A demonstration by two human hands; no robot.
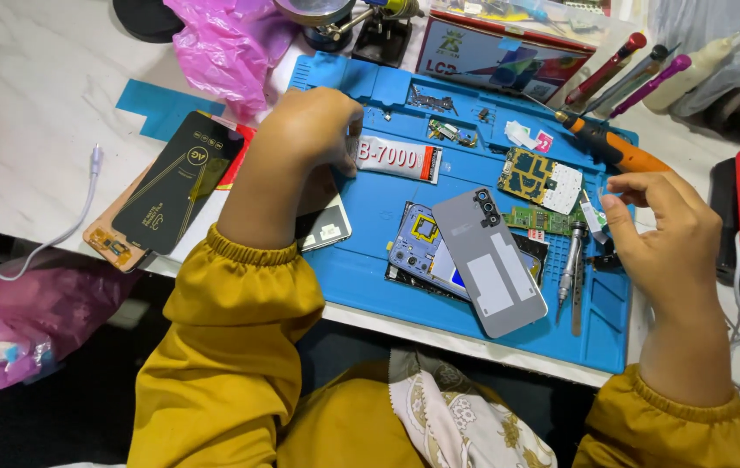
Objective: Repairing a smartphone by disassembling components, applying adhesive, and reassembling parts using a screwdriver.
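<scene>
The grey phone back cover (489, 260) lies flat on the blue repair mat (361, 260), its long axis slanting from the camera cut-outs at the upper left to the lower right, where its corner nears the mat's front edge. It rests over an opened phone body (422, 243). Your left hand (309, 139) is curled into a loose fist, fingers tucked under, just beside a white glue tube (398, 159) that lies crosswise. Your right hand (673, 234) hovers over the mat's right edge with thumb and fingers drawn together, pinching something too small to tell. Bare mat shows left of the cover. A circuit board (540, 178) and metal screwdriver (571, 264) lie between cover and right hand.
</scene>
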